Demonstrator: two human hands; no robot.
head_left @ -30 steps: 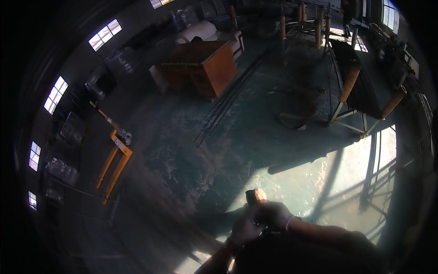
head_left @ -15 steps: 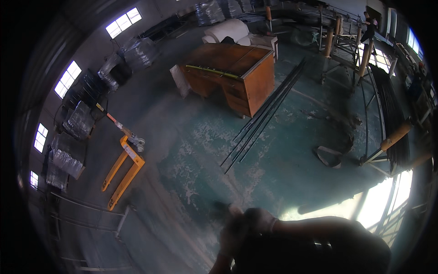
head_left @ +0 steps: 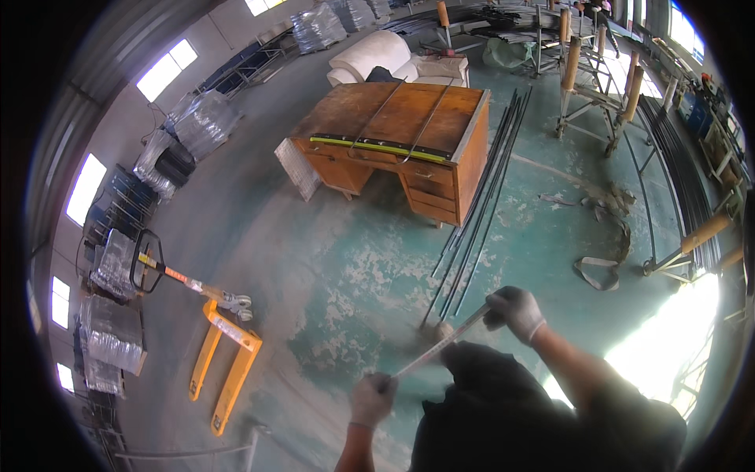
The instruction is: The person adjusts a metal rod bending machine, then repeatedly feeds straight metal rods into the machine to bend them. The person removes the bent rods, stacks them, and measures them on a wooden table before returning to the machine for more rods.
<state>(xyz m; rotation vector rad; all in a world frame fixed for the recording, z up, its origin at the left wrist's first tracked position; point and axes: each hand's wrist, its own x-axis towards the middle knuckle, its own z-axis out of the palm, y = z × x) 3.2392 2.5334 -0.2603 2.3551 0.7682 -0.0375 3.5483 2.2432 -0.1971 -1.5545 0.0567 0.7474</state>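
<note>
My left hand (head_left: 371, 399), in a light work glove, is closed on the lower end of a thin pale strip that looks like a measuring tape (head_left: 431, 352). My right hand (head_left: 515, 313), gloved too, grips the upper end with its fingers curled. Between them the tape slants up to the right, pulled straight in front of my dark clothing. Blur hides its markings, and I cannot make out a case in either fist. Beyond my right hand, long dark metal rods (head_left: 476, 224) lie on the floor.
A wooden desk (head_left: 393, 118) with a yellow-green strip (head_left: 377, 148) along its front edge stands ahead. A yellow pallet jack (head_left: 236, 330) is at left. Metal racks (head_left: 586, 102) with upright posts stand at right, near a loose strap (head_left: 599, 271). Behind the desk sits a pale sofa (head_left: 373, 55).
My hands, together half a second ago, are now apart, the right up and right, the left lower left. The tape now shows stretched between them. The view has shifted and brightened.
</note>
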